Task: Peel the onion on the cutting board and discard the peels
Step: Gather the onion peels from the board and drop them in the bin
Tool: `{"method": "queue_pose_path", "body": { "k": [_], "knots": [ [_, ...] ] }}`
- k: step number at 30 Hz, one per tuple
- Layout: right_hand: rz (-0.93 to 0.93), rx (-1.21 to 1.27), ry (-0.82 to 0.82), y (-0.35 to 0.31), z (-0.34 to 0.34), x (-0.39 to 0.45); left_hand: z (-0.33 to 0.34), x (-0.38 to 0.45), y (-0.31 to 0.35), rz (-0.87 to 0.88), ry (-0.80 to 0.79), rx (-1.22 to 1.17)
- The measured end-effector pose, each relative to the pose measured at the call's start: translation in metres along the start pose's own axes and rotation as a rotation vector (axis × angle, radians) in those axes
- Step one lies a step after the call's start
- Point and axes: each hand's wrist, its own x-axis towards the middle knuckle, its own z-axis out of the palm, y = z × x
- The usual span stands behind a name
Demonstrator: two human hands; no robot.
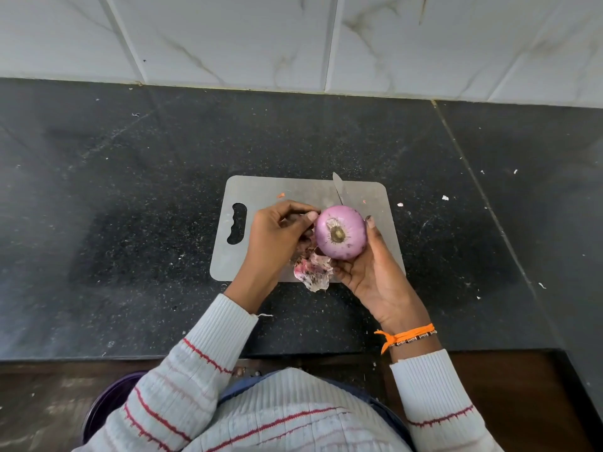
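A purple onion (341,231) with its root end facing me is held above the grey cutting board (287,194). My right hand (372,272) grips it from below and from the right. My left hand (277,236) is at the onion's left side, thumb and fingertips pinching at its skin. Loose pink-white peels (311,270) lie on the board's near edge below the onion. A knife blade (337,187) sticks out behind the onion; its handle is hidden.
The board lies on a black speckled counter (130,190) against a white tiled wall (293,37). Small scraps dot the counter. A purple bin (107,402) stands on the floor at my lower left, below the counter edge.
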Motion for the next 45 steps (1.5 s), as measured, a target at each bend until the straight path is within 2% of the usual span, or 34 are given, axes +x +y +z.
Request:
{"method": "queue_pose_path", "body": {
  "k": [3,5,7,11,16,19,27,33,36,38,42,45],
  "knots": [
    [-0.066,0.074,-0.009,-0.002,0.0,0.002,0.005,0.002,0.004,0.036,0.019,0.036],
    [-0.134,0.055,-0.03,-0.006,-0.001,0.003,0.01,0.0,0.005,0.04,0.016,0.036],
    [-0.191,-0.017,0.028,-0.01,-0.004,0.004,0.012,-0.001,0.005,0.009,0.023,0.016],
    [-0.32,-0.338,0.217,-0.02,-0.008,0.01,0.014,0.001,0.004,0.003,0.023,0.036],
    [-0.565,-0.857,0.435,-0.035,-0.011,0.03,0.019,0.003,0.002,-0.036,-0.084,0.138],
    [-0.652,-1.066,0.544,-0.046,-0.015,0.05,0.02,0.003,0.001,-0.024,-0.115,0.207],
    [-0.612,-1.237,0.644,-0.051,-0.029,0.09,0.024,0.004,-0.006,-0.029,-0.143,0.298],
    [-0.587,-1.246,0.568,-0.052,-0.039,0.095,0.025,0.004,-0.005,0.012,-0.152,0.339],
    [-0.642,-1.216,0.604,-0.049,-0.038,0.077,0.023,0.001,0.0,0.09,-0.152,0.385],
    [-0.659,-1.274,0.596,-0.038,-0.035,0.059,0.02,-0.002,0.004,0.155,-0.127,0.492],
    [-0.534,-1.407,0.494,-0.002,-0.035,0.033,0.009,-0.004,0.006,0.297,-0.006,0.785],
    [-0.514,-1.42,0.52,0.011,-0.036,0.028,0.0,-0.007,0.009,0.271,0.051,1.04]
  ]
}}
